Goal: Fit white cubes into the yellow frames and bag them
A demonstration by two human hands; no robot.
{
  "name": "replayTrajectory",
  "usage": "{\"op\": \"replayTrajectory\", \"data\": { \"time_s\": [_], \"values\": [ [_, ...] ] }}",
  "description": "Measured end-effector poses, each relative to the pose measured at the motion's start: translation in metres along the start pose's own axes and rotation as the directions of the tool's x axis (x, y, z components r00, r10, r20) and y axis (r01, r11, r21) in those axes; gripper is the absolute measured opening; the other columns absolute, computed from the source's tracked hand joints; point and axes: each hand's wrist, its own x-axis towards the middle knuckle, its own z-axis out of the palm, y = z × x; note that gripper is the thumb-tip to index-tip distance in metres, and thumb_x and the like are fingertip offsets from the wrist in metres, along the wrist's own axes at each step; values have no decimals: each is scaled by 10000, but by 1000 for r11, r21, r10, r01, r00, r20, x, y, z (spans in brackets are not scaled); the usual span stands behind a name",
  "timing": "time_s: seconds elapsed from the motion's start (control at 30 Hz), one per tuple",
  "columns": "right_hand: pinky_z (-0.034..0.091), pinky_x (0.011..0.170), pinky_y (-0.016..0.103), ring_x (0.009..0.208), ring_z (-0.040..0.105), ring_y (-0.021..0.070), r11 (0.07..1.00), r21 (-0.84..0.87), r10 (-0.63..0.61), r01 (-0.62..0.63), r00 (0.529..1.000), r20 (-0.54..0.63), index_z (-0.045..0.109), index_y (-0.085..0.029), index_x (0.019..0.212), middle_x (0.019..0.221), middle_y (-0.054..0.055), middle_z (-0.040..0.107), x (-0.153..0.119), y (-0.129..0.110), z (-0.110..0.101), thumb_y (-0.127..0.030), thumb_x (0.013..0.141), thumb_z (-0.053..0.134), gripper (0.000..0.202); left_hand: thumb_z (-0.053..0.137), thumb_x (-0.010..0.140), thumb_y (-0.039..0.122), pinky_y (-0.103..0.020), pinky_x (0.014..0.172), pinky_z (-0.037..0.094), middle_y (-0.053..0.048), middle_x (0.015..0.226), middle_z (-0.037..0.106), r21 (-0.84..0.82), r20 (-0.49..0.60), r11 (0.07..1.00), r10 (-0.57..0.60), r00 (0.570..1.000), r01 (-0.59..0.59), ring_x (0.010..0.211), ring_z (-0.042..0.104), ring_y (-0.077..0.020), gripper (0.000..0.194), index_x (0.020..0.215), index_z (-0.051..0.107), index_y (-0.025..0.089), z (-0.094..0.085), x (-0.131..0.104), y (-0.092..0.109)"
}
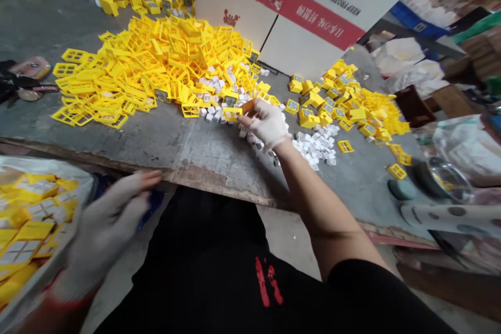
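Observation:
My right hand [268, 124], in a white fingerless glove, reaches over the table. Its thumb and fingers pinch a small yellow plastic window frame [233, 114] at the edge of the pile. Beneath and around it lie small white plastic pieces [315, 146]. My left hand [111, 219], gloved too and blurred by motion, hangs off the table's front edge beside a white sack [84, 180]. Its fingers stretch toward the right with the thumb apart, and I see nothing between them. Yellow pieces with white window panes [33, 224] fill the sack.
A big heap of yellow frames [156, 65] covers the table's [211, 148] middle left. Behind it stands a white and red carton [305, 21]. More yellow blocks [336, 99] lie on the right, near a metal bowl [446, 177]. Pliers-like tools [29, 75] lie at far left.

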Motion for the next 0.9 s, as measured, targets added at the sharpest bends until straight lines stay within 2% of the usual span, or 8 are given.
{"op": "replayTrajectory", "data": {
  "time_s": [0.03, 0.17, 0.33, 0.4, 0.5, 0.6, 0.73, 0.9],
  "values": [
    [570, 799, 375, 835, 667, 208, 991, 127, -42, 32, 996, 76, 745, -220, 984, 919, 27, 756, -22, -3, 0, -376, 945, 808, 173, 807, 998, 457, -525, 1120, 637, -39, 1314, 851, 50, -21, 997, -63, 998, 64, 1322, 746, -394, 286, 1248, 871, 334, 16, 7, -1],
    [547, 735, 304, 758, 653, 162, 944, 326, -169, 47, 918, 358, 744, -225, 902, 837, -6, 744, -107, -12, 6, -507, 929, 877, 312, 761, 978, 459, -437, 935, 681, -110, 1128, 864, -80, 327, 965, -213, 921, 251, 1047, 823, -324, 345, 1180, 850, 194, 75, 27, -12],
    [603, 849, 305, 896, 767, 179, 946, 313, -260, 78, 760, 596, 821, -239, 1068, 997, 7, 835, -111, -11, 5, -416, 962, 870, 212, 794, 842, 347, -373, 800, 620, -51, 881, 798, 77, 459, 960, -274, 845, 269, 892, 762, -275, 133, 865, 766, 218, 80, 11, -13],
    [618, 979, 374, 1080, 786, 232, 972, 168, -231, 165, 806, 544, 814, -253, 1294, 1230, 49, 846, -72, -11, 6, -366, 972, 858, 344, 786, 794, 320, -411, 882, 605, -78, 980, 815, 123, 505, 956, -292, 812, 268, 1039, 758, -324, 130, 793, 700, 222, 71, 3, -4],
    [482, 1217, 578, 1456, 629, 397, 923, -352, -71, 156, 968, 243, 698, -220, 1573, 1608, 193, 689, -1, -19, 18, -283, 981, 839, 612, 766, 739, 290, -420, 960, 562, -58, 970, 770, 179, 653, 965, -263, 710, 193, 1091, 704, -327, 196, 702, 583, 227, 61, -5, 11],
    [381, 1258, 652, 1580, 477, 473, 823, -550, 2, 142, 967, 254, 602, -221, 1679, 1752, 223, 554, 40, -28, 37, -339, 994, 837, 734, 733, 774, 328, -391, 919, 539, -13, 800, 618, 197, 733, 971, -235, 639, 132, 904, 634, -254, 309, 649, 469, 225, 54, -7, 20],
    [393, 1234, 656, 1547, 506, 463, 798, -550, -23, 247, 924, 381, 636, -255, 1649, 1760, 176, 565, 23, -19, 40, -307, 1004, 810, 670, 743, 841, 381, -352, 810, 514, -16, 824, 595, 212, 705, 964, -263, 659, 157, 849, 592, -224, 381, 647, 460, 217, 46, -10, 12],
    [484, 1150, 644, 1380, 670, 419, 885, -369, -182, 283, 941, 284, 781, -271, 1479, 1533, 144, 762, -42, 25, -8, -208, 922, 844, 563, 832, 778, 319, -301, 666, 532, -36, 883, 683, -73, 590, 851, -383, 711, 520, 829, 658, -221, 309, 782, 537, 228, 56, -10, -12]
  ]
}}
